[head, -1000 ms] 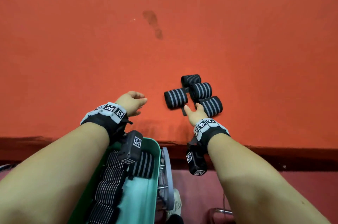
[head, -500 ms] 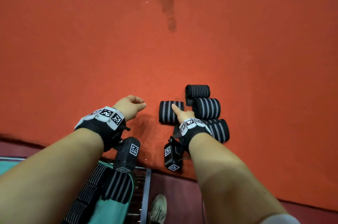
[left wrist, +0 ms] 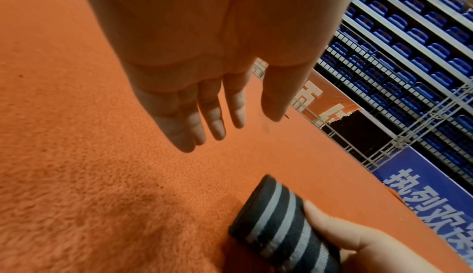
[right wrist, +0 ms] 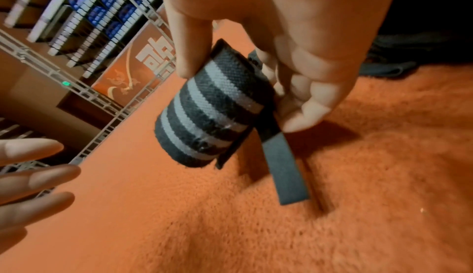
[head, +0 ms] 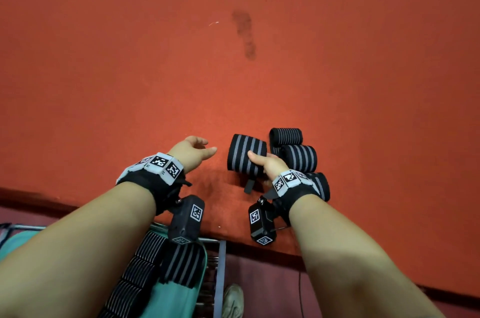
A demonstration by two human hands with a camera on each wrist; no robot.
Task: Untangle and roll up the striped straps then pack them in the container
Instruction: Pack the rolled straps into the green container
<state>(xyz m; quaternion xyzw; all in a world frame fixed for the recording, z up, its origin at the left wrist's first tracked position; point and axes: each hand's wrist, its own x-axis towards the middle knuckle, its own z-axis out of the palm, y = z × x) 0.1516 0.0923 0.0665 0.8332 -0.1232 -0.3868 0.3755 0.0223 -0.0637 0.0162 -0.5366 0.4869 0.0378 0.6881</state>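
At near left the green container (head: 181,299) holds rolled straps (head: 145,265), the left hand (head: 192,152) hovers with fingers loosely spread over the orange carpet (head: 130,71), the right hand (head: 270,164) grasps a striped roll (head: 244,155) just above it, and three more rolls (head: 298,158) lie to the right.

Head view looks steeply down; both wrist views (close, low) share the orange carpet (head: 155,71).

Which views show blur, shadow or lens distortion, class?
Head view: sharp, forearms bulge from the wide lens. Left wrist view: left hand close and soft, roll slightly blurred. Right wrist view: roll's tab casts a shadow on the carpet; background racks smeared.
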